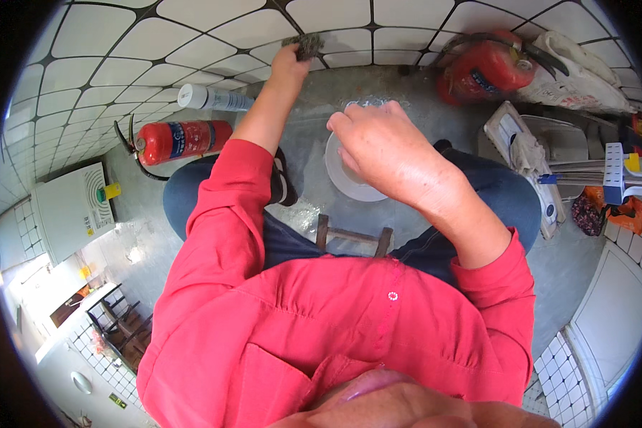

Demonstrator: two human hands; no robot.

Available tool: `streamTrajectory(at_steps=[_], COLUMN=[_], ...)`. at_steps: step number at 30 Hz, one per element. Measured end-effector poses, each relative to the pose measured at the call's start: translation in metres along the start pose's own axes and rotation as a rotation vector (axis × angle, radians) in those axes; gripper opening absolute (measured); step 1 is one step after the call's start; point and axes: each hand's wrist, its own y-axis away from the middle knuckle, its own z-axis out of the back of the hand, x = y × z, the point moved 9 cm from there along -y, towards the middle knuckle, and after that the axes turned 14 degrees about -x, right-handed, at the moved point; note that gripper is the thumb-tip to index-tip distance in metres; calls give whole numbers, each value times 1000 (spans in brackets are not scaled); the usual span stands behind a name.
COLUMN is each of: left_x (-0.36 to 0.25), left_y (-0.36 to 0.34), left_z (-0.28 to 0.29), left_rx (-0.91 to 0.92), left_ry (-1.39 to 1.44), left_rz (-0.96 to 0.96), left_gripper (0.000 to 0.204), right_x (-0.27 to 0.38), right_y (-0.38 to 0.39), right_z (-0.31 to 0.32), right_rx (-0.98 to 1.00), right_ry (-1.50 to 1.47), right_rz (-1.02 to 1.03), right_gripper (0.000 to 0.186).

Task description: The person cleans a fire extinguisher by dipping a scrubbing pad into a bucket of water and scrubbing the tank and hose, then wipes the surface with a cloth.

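My left hand (289, 64) reaches out to the tiled wall (349, 30) with its fingers closed on a grey-green scouring pad (306, 47). The pad rests against the lower tiles. Nearer to me, my right hand (381, 146) hangs over a round white basin (362, 191) on the floor between my legs. Its fingers are curled inward and cover part of the basin. Whatever those fingers hold, if anything, is hidden. Wet, whitish splashes mark the floor around the basin.
A red fire extinguisher (182, 139) and a white bottle (214, 98) lie at the left. Another extinguisher (481, 70) stands by the wall at the right, near a white sack (574, 75). A folded chair-like frame (517, 135) lies farther right. A wooden stool (354, 235) shows below me.
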Motion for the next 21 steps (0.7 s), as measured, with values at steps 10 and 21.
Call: streamTrajectory(at_steps=[10,21], left_x=[-60,-48], left_y=[127,94], left_z=[-97,-24], left_rx=[293,-290], left_ry=[-1057,-222], left_rz=[-849,-548], left_gripper=[30,56], right_x=[-7,-13], right_y=[-6,-8], right_z=[-5,-25], right_rx=[21,166], right_ry=[-56,-30], right_rz=[-27,-76], right_gripper=[15,23])
